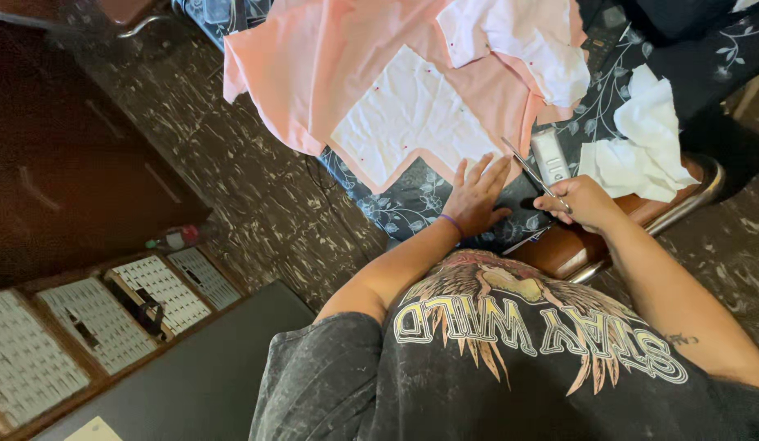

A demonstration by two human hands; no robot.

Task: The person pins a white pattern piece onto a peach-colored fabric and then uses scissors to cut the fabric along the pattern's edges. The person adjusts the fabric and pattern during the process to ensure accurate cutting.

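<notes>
Pointing up-left toward pink fabric: scissors in right hand.

Bare floral cloth lies open left of the left hand. A remote and crumpled white paper crowd the right hand with its scissors.

The pink cloth is cut off by the top edge, as is the white cloth upon it. The scissors' handles are hidden inside the right hand. The small pins in the paper pattern are perhaps red-headed, being too small to be told. The right forearm is cut off at the right edge.
</notes>
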